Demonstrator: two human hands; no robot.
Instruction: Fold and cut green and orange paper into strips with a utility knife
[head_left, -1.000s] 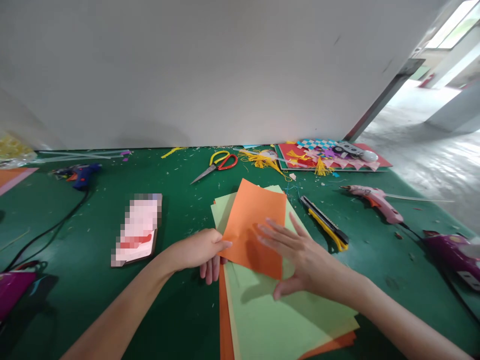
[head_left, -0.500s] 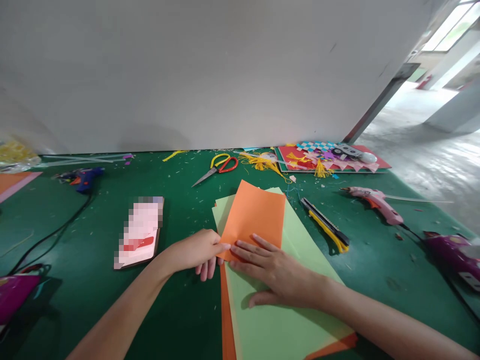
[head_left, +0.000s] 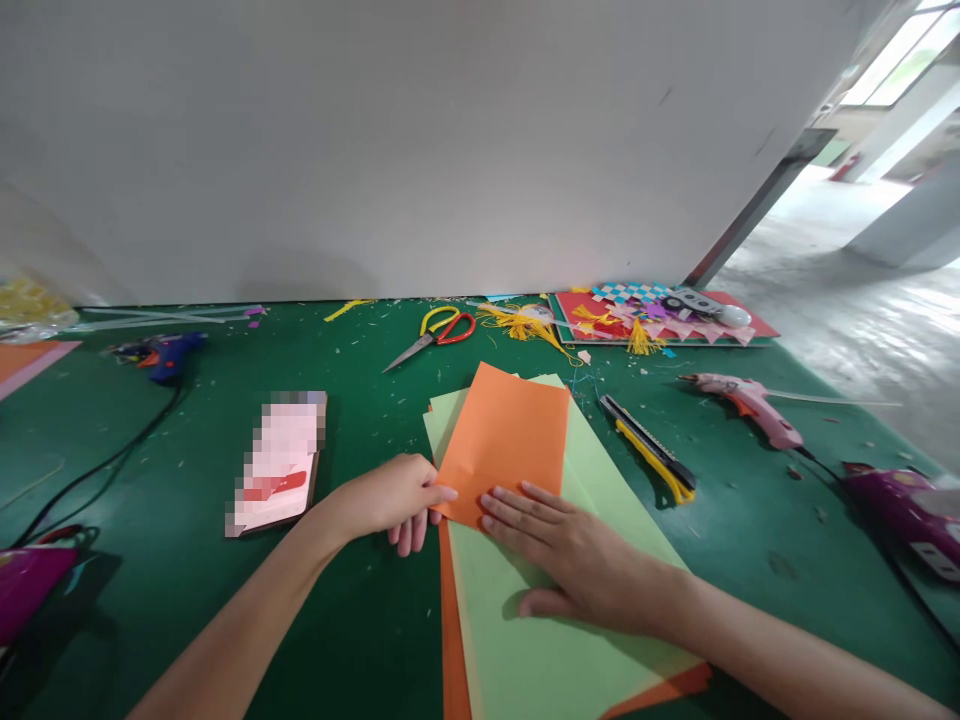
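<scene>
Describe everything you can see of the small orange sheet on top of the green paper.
The orange sheet looks like plain matte paper or thin card, four-sided, seemingly a little buckled at lower left. It lies askew on the green paper, its top corner reaching past it. The left hand holds its lower left corner, thumb on top; the right hand's fingers lie flat across its lower right, hiding that corner.

A grey panel (head_left: 375,150) backs the green table (head_left: 360,640), a bright window (head_left: 911,55) far right.
</scene>
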